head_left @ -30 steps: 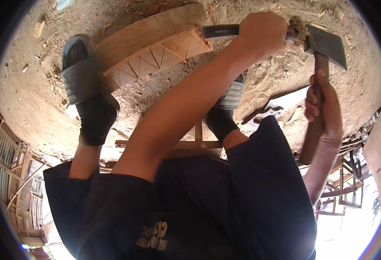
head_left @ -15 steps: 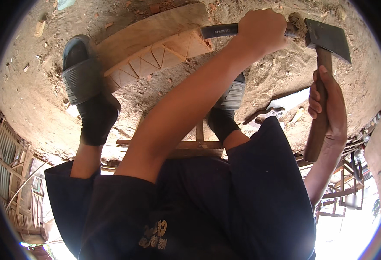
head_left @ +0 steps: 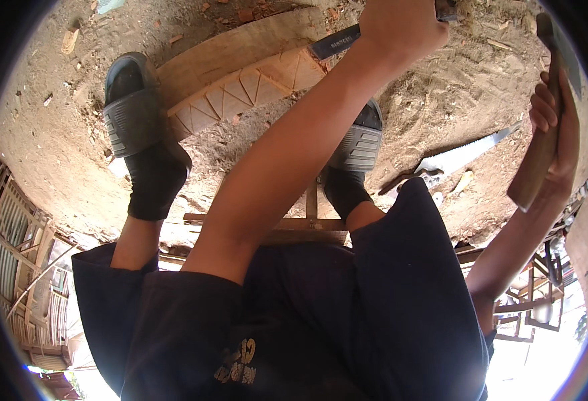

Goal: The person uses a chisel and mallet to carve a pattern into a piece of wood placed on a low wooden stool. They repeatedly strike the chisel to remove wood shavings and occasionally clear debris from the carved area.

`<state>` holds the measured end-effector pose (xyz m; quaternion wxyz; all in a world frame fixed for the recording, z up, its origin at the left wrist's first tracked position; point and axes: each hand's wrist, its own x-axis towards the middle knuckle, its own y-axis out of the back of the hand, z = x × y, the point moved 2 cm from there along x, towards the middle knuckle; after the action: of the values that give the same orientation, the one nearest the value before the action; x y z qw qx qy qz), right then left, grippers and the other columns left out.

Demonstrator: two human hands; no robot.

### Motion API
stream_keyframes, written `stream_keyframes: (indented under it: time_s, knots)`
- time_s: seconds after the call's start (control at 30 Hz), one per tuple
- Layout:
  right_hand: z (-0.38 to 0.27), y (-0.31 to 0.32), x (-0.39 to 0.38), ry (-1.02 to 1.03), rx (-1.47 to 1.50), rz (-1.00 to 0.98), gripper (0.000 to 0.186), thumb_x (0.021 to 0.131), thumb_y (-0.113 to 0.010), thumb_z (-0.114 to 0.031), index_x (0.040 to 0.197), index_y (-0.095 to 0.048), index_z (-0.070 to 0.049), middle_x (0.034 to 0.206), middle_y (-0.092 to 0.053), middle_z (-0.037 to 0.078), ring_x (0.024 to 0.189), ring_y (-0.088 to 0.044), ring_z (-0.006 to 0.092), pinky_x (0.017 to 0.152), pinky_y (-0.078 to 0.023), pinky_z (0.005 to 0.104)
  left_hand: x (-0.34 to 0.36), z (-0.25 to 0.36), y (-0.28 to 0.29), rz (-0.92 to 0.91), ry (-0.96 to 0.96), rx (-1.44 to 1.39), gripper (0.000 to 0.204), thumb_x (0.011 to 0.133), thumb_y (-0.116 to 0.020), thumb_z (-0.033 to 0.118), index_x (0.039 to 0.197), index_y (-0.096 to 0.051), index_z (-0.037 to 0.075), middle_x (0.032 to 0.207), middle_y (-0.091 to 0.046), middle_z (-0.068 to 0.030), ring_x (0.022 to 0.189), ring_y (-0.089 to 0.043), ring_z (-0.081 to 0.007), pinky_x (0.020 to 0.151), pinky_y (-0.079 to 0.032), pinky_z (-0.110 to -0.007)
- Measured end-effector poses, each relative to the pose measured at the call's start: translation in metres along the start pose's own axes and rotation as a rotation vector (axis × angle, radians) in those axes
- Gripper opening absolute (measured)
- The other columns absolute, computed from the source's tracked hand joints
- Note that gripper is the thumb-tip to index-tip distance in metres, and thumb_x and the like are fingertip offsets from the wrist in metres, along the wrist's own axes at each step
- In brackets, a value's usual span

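Note:
Near the top, my left hand [head_left: 401, 27] is closed around a large chisel, whose dark flat blade [head_left: 335, 43] rests at the right end of a thick curved timber [head_left: 240, 50]. Zigzag cuts run along the timber's near side. The chisel's butt shows just right of my fist. Out at the far right, my right hand [head_left: 545, 110] grips the wooden handle of a hatchet [head_left: 534, 167]. Its dark metal head is raised at the upper right, apart from the chisel and partly lost at the picture's rim.
My left slipper [head_left: 132, 123] presses by the timber's left end; my right slipper [head_left: 357, 147] is below my left forearm. A handsaw [head_left: 464, 154] lies on the dirt ground at right, with wood scraps around. A low wooden frame [head_left: 267, 230] shows between my legs.
The hatchet has swung away to the right, from beside the chisel's butt out toward the rim. My left hand with the chisel has shifted slightly upward in the picture.

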<state>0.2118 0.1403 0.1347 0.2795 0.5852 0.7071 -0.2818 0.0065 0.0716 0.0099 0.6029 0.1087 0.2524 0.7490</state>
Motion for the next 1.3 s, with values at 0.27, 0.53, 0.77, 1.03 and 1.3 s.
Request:
stream_keyframes:
  time_s: [0.27,0.53,0.77,1.03,1.3]
  knots:
    - [-0.005,-0.063,-0.006,-0.194,-0.617,0.071,0.024,0.094,-0.058,-0.032,0.095,-0.054,-0.008,0.061,-0.047,-0.007,0.043,-0.036,0.0,0.04,-0.028,0.0142,0.0,-0.012,-0.003,0.033,0.013,0.079,0.02,0.077,-0.059,0.016,0.081,-0.063,-0.003,0.08,-0.064,-0.025,0.078,-0.064,-0.0405,0.071,-0.051,-0.049]
    - [-0.017,-0.04,0.037,0.1,-0.054,0.071,0.02,0.101,-0.047,-0.028,0.1,-0.051,-0.008,0.065,-0.04,-0.006,0.041,-0.036,0.0014,0.034,-0.024,0.0175,0.003,-0.003,-0.003,0.033,0.008,0.028,0.019,0.076,-0.061,0.015,0.081,-0.063,-0.003,0.079,-0.064,-0.0256,0.077,-0.064,-0.0403,0.071,-0.051,-0.048]
    - [-0.013,-0.063,0.002,-0.249,-0.694,0.093,0.026,0.099,-0.049,-0.033,0.1,-0.051,-0.007,0.058,-0.041,-0.007,0.038,-0.035,-0.0001,0.032,-0.031,0.0142,0.002,-0.012,0.004,0.069,0.037,0.026,0.018,0.077,-0.062,0.014,0.081,-0.064,-0.003,0.081,-0.064,-0.0253,0.079,-0.064,-0.0396,0.073,-0.051,-0.048]
    - [-0.002,-0.062,0.022,-0.111,-0.381,-0.063,0.021,0.099,-0.049,-0.027,0.102,-0.054,-0.007,0.058,-0.043,-0.008,0.045,-0.039,0.0007,0.043,-0.035,0.0151,0.003,-0.024,-0.005,0.072,0.028,0.067,0.018,0.077,-0.062,0.014,0.081,-0.064,-0.003,0.081,-0.064,-0.0247,0.08,-0.064,-0.0404,0.073,-0.05,-0.048]
    - [0.006,-0.082,0.018,-0.177,-0.317,0.018,0.023,0.097,-0.055,-0.029,0.101,-0.053,-0.006,0.062,-0.042,-0.006,0.043,-0.038,-0.0014,0.036,-0.033,0.0138,0.005,-0.033,-0.015,0.118,0.067,0.045,0.018,0.078,-0.061,0.015,0.08,-0.063,-0.003,0.081,-0.063,-0.025,0.08,-0.063,-0.0416,0.074,-0.049,-0.049]
